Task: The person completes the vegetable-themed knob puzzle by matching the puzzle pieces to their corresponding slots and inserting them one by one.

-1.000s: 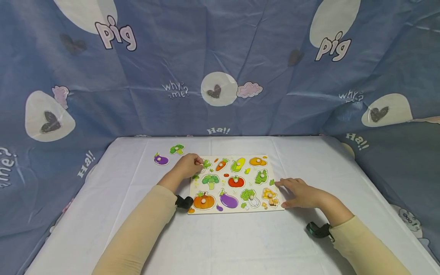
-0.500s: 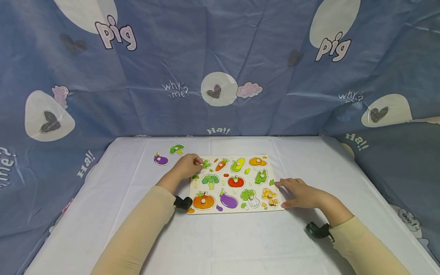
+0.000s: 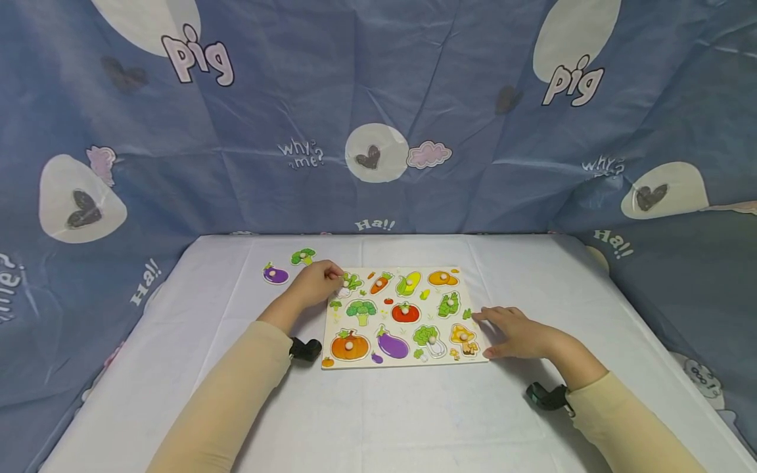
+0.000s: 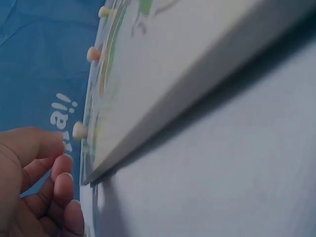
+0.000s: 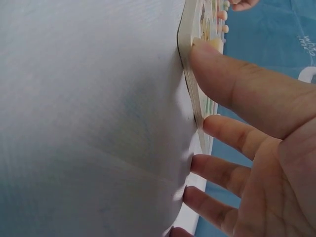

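A wooden vegetable puzzle board (image 3: 378, 328) lies on the white-covered table. My left hand (image 3: 316, 284) is at its upper left corner, beside a leafy green-and-white piece (image 3: 353, 282) seated there. In the left wrist view, the loosely bent fingers (image 4: 63, 185) are apart from that piece's knob (image 4: 79, 131) and hold nothing. My right hand (image 3: 520, 333) touches the board's right edge, with thumb (image 5: 212, 69) and index finger against it and the other fingers spread on the cloth. The eggplant and broccoli spots show printed pictures without knobs.
Two loose knobbed pieces, an eggplant (image 3: 275, 273) and a broccoli (image 3: 303, 256), lie left of the board. Other seated pieces include the pumpkin (image 3: 349, 345), tomato (image 3: 405, 313) and mushroom (image 3: 464, 339). A patterned blue cloth (image 3: 378, 197) hangs behind the table.
My left hand has let go of the leafy piece's knob and drawn slightly left, showing more of that piece. The right hand stays on the board's edge.
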A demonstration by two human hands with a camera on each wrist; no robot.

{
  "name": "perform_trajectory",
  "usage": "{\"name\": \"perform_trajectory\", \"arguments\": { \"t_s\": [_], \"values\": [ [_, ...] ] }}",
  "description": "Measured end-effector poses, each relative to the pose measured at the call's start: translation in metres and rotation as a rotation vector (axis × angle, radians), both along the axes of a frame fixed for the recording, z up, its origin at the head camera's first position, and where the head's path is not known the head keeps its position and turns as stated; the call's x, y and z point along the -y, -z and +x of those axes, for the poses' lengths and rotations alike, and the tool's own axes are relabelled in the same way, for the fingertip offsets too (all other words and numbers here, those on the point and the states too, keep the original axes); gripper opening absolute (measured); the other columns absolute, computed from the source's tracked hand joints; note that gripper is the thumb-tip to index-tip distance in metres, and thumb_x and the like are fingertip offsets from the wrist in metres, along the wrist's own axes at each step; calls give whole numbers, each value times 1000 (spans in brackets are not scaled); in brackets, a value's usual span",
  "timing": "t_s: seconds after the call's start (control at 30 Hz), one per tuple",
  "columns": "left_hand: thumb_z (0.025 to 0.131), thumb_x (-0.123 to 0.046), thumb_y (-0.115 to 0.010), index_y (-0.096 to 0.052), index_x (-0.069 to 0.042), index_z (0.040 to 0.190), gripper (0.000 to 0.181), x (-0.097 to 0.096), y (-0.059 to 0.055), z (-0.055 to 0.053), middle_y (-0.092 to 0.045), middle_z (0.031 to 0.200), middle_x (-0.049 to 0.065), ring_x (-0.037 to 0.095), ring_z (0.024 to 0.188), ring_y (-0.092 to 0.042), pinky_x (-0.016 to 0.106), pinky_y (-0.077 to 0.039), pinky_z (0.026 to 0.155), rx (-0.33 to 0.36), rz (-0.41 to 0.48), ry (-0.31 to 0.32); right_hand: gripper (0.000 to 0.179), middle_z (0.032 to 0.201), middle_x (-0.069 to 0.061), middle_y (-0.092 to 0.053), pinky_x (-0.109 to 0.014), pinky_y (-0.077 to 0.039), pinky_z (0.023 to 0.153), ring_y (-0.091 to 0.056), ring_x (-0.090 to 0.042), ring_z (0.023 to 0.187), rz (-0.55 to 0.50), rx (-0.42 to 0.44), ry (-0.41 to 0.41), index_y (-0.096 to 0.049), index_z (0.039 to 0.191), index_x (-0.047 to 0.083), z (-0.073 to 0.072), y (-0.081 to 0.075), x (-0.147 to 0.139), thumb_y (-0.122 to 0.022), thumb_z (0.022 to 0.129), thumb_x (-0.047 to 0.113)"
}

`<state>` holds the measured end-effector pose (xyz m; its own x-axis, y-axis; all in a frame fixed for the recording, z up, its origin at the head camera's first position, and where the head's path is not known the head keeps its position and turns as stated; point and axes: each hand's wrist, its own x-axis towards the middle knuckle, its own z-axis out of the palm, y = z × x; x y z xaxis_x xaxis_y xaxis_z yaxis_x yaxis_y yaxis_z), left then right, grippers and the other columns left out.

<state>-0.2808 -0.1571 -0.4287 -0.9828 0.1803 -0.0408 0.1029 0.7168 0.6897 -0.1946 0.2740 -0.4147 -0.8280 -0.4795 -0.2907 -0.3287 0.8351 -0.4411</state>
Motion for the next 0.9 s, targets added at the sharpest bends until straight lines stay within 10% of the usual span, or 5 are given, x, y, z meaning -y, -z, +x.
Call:
{"name": "perform_trajectory", "arguments": {
  "t_s": [0.47,0.9],
  "values": [
    [99,-15,-57,-62,-1,124,29,21,-15,-12,-63,115,16,31,105,-59,44,-47,89,-103,-6,-131,80,153,-25,-35,-67,-27,107,-27,-50,139,-4,-3,-2,-46,148,9,2,-2,0,-79,83,41],
    [97,-13,-58,-60,0,128,34,39,-5,-31,-59,122,18,33,110,-59,45,-47,92,-130,81,-259,79,154,-25,-35,-68,-26,107,-26,-50,139,-4,-2,-3,-45,148,9,3,-4,2,-79,84,39]
  ]
}}
